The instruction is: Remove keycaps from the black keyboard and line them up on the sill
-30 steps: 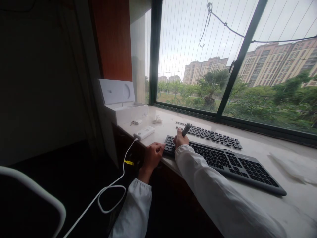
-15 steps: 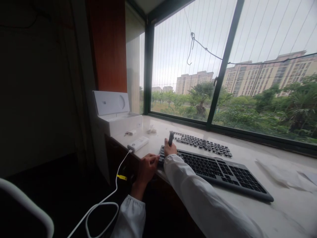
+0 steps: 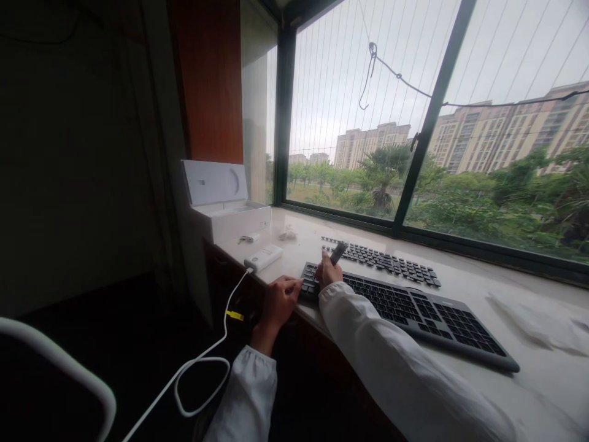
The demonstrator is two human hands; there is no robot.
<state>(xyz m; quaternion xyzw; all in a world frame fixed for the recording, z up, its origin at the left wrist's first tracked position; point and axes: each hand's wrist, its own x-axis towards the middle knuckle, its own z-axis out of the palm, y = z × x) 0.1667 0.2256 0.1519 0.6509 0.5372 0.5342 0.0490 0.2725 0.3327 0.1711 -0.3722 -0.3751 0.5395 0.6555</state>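
A dark grey keyboard (image 3: 460, 324) with black keys lies along the front of the counter. My right hand (image 3: 329, 274) is closed around a short dark grey tool (image 3: 339, 252) over the keyboard's left part. The tool's wide upper end leans to the right; its lower end is hidden by the hand. My left hand (image 3: 278, 304) is closed at the keyboard's front left corner, thumb and fingers pressed together against the edge. Behind the keyboard, loose black keycaps (image 3: 391, 261) are laid out in rows.
At the left end of the counter (image 3: 304, 216) stands an open white box (image 3: 237, 222). A white power bank (image 3: 265, 258) has a white cable (image 3: 226, 325) hanging down from it. Small metal pieces (image 3: 246, 239) lie near the box. Clear plastic wrapping (image 3: 536, 319) is at the right, below the window.
The tool in my right hand has gone from nearly upright to tilted right, and that hand has shifted slightly right along the keyboard. My left hand stays at the corner. The view has turned slightly.
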